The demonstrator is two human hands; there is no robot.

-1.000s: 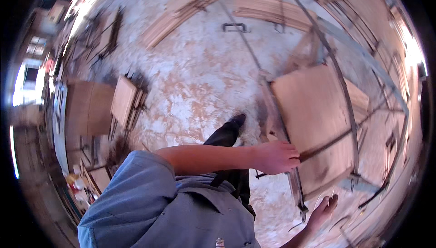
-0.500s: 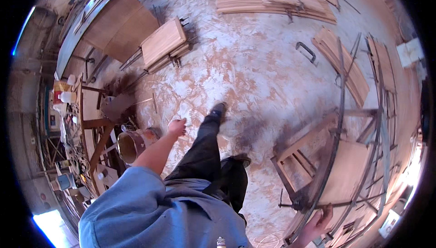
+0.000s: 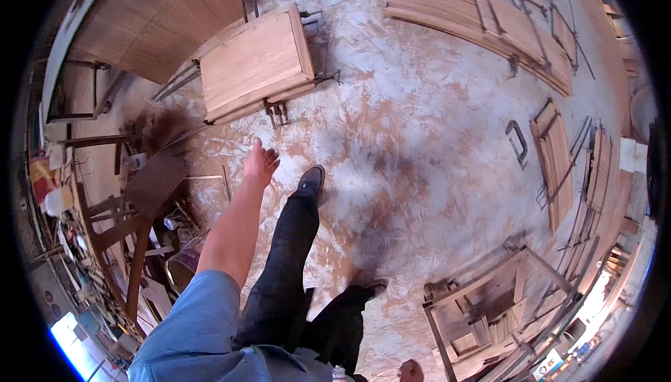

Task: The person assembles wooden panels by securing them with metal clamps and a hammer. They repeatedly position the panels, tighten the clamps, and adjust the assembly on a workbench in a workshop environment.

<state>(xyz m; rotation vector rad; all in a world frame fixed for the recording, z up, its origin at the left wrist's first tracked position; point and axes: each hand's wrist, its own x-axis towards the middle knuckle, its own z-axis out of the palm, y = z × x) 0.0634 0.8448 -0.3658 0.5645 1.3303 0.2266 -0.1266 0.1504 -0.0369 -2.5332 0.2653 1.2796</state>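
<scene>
My left hand [image 3: 261, 162] swings out in front of me over the dusty floor, its fingers loosely apart and nothing in them. It is nearest to a stack of clamped wooden panels [image 3: 255, 67], without touching it. At the lower edge, only a small part of my right hand [image 3: 411, 371] shows, beside a wooden frame [image 3: 482, 291] on the right. The fingers of that hand are mostly cut off, so what they do is hidden. Below my arms, my legs are in mid-stride, with one dark shoe [image 3: 312, 180] forward.
A large wooden board [image 3: 154, 18] stands at the far left. Along the left is a cluttered workbench [image 3: 84, 207] with a bucket [image 3: 183, 263] near it. More clamped boards [image 3: 468, 18] lie at the far right, with a C-clamp [image 3: 517, 144] on the floor and long metal bar clamps farther right.
I have stepped forward, and the clamped panels are closer. My left hand has swung forward and up; my right hand has dropped back to the lower edge, away from the bar clamps.
</scene>
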